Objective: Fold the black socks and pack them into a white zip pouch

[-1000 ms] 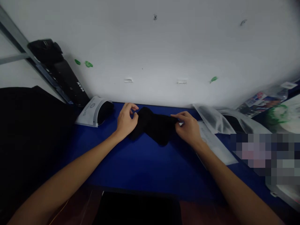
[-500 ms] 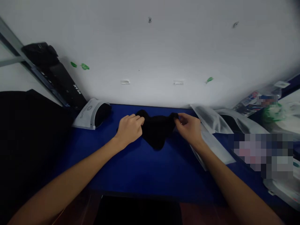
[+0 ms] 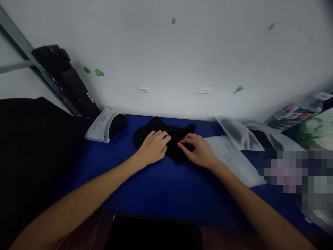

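Note:
A soft black cloth piece (image 3: 151,128), possibly a sock, lies rumpled on the blue tabletop (image 3: 161,191). My left hand (image 3: 156,146) rests on its middle with fingers curled into the fabric. From the right, my right hand (image 3: 197,149) pinches at the cloth with thumb and forefinger close together. The dark fabric hides exactly how much each hand grips. Beside my right wrist lies a flat, pale zip bag (image 3: 234,163) with faint print.
A printed zip pouch (image 3: 97,126) with black stuff inside stands at the back left, by a black PEAK-marked object (image 3: 75,90). More clear bags (image 3: 236,133) and a plastic bottle (image 3: 299,111) are on the right. A white wall (image 3: 161,52) rises behind.
Both hands have come off the cloth's upper edge toward its middle, closer to each other. The cloth now lies more spread out to the left. The view has shifted slightly.

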Action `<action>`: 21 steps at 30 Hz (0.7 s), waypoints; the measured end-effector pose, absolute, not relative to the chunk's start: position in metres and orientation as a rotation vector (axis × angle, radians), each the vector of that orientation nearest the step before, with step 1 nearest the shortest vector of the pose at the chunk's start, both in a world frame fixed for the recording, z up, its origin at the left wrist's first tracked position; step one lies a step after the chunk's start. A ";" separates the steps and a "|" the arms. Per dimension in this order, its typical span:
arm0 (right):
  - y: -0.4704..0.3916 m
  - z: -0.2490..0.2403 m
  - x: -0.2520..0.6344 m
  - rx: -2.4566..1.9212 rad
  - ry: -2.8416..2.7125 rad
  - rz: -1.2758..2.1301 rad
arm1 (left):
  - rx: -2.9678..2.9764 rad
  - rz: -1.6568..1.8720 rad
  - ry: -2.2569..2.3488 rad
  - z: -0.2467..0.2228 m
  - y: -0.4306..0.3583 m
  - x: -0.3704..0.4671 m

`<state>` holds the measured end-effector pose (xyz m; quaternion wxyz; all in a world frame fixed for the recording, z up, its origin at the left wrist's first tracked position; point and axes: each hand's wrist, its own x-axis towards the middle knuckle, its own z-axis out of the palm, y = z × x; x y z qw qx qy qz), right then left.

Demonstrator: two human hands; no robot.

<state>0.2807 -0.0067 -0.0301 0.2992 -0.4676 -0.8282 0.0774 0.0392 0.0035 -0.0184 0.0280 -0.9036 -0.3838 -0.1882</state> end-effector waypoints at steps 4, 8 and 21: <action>-0.015 -0.019 0.276 -1.141 -2.277 0.266 | -2.748 -0.592 -1.277 -0.023 0.008 0.036; -0.022 -0.011 0.275 -0.990 -2.418 0.386 | -2.701 -0.616 -1.330 -0.024 0.012 0.033; -0.010 -0.025 0.278 -1.029 -2.424 0.264 | -2.713 -0.689 -1.269 -0.020 0.004 0.041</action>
